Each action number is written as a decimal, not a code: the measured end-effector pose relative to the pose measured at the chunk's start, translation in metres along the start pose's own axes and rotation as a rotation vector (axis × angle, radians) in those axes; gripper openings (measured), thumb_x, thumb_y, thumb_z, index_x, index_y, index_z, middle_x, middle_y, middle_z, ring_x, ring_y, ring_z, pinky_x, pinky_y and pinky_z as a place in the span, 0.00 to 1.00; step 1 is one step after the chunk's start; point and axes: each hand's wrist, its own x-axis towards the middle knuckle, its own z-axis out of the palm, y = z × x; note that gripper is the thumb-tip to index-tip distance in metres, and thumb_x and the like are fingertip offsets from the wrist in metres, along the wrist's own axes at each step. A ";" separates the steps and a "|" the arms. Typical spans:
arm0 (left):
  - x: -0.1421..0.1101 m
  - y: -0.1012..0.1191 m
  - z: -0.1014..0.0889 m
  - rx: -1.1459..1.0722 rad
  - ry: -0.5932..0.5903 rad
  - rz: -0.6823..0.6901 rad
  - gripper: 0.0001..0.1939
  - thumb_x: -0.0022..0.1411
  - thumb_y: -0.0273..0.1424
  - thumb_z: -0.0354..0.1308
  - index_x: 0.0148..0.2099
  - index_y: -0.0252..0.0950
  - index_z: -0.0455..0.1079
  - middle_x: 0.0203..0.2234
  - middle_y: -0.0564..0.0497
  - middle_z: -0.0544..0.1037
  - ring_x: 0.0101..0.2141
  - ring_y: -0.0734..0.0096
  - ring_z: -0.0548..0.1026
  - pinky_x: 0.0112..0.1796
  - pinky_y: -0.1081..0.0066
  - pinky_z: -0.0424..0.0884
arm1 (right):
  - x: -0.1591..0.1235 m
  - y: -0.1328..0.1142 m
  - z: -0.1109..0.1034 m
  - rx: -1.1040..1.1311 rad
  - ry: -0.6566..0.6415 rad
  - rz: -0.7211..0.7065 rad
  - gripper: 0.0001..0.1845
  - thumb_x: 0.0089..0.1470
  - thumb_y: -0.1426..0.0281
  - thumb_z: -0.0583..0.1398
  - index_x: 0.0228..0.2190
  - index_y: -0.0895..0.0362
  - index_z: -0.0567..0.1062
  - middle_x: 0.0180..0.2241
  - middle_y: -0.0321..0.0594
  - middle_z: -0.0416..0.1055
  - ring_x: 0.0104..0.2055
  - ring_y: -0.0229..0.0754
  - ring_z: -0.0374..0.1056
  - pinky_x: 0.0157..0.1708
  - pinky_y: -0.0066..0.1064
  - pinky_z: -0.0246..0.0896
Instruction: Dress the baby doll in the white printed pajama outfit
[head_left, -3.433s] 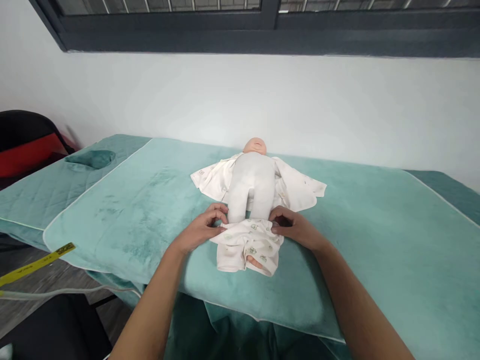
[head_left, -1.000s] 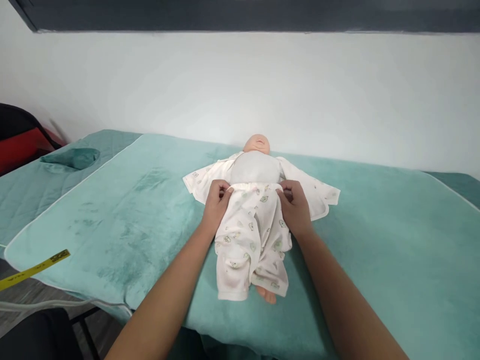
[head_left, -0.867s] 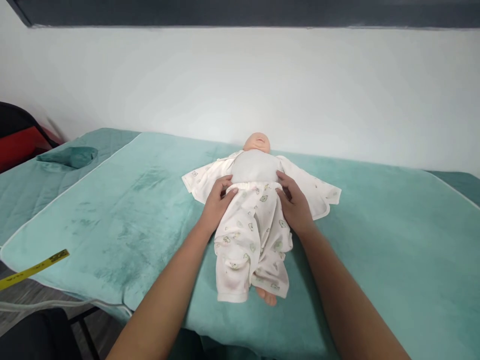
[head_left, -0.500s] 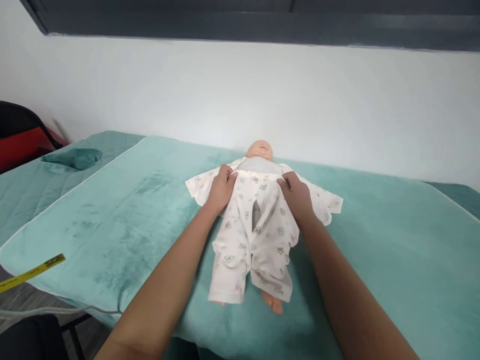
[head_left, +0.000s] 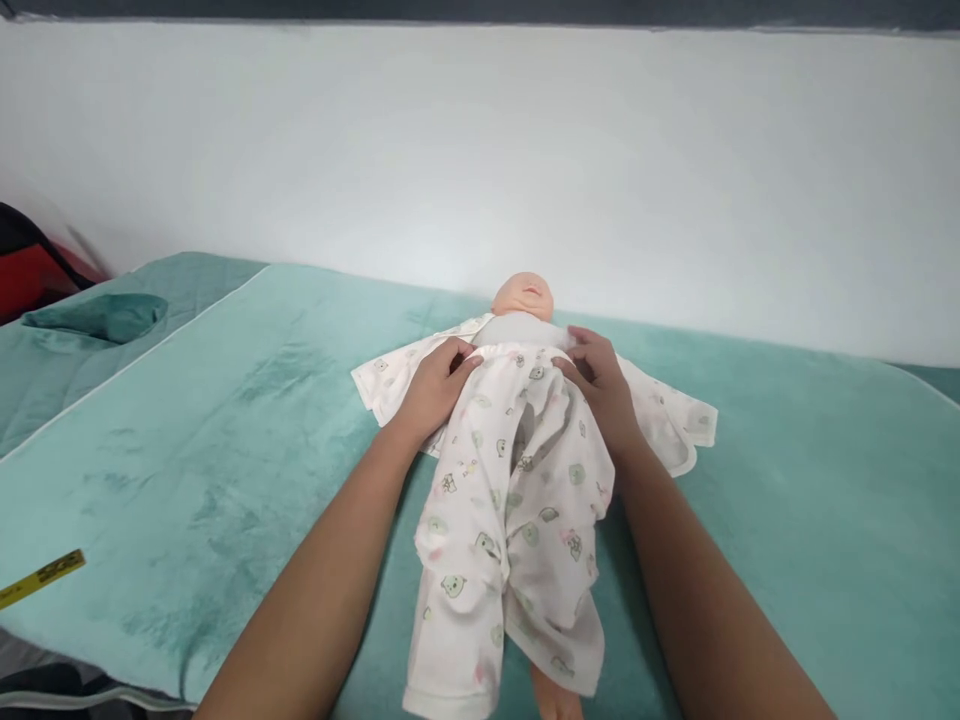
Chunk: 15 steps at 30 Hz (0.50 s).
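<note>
A baby doll [head_left: 523, 297] lies on its back on a teal towel [head_left: 225, 420], head toward the wall. Printed white trousers [head_left: 510, 500] cover its legs up to the grey belly. An open white printed jacket [head_left: 675, 415] is spread beneath it. My left hand [head_left: 435, 385] grips the waistband on the doll's left side as I see it, fingers curled into the cloth. My right hand [head_left: 600, 385] grips the waistband on the other side. One bare doll foot [head_left: 555, 700] pokes out of a trouser leg at the bottom edge.
A folded dark teal cloth [head_left: 97, 315] lies at the far left on a quilted cover. A red and black object [head_left: 30, 270] stands behind it. A yellow tape [head_left: 41, 578] shows below the towel's left edge. A white wall runs behind the table.
Both hands pulled the trousers from the doll's feet up over its legs to the waist. The view has moved closer to the doll and tilted down.
</note>
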 end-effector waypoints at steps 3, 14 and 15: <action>0.008 0.002 0.001 0.114 0.022 -0.037 0.09 0.66 0.37 0.50 0.34 0.39 0.63 0.28 0.54 0.71 0.31 0.68 0.67 0.37 0.69 0.62 | 0.004 0.000 -0.001 -0.024 -0.071 0.014 0.13 0.55 0.56 0.59 0.28 0.52 0.70 0.62 0.42 0.60 0.65 0.53 0.53 0.59 0.47 0.51; 0.047 -0.004 0.016 0.256 0.155 -0.056 0.09 0.68 0.34 0.47 0.33 0.40 0.59 0.21 0.54 0.66 0.25 0.66 0.63 0.31 0.68 0.56 | 0.043 0.003 -0.007 -0.559 -0.039 0.046 0.14 0.59 0.58 0.52 0.26 0.51 0.65 0.21 0.36 0.66 0.26 0.44 0.58 0.30 0.34 0.49; 0.048 -0.005 0.017 0.264 0.164 -0.055 0.09 0.67 0.34 0.47 0.33 0.40 0.59 0.21 0.53 0.66 0.25 0.66 0.63 0.31 0.68 0.55 | 0.046 0.006 -0.006 -0.541 -0.008 0.057 0.14 0.59 0.59 0.53 0.25 0.52 0.64 0.21 0.35 0.65 0.26 0.43 0.58 0.30 0.34 0.49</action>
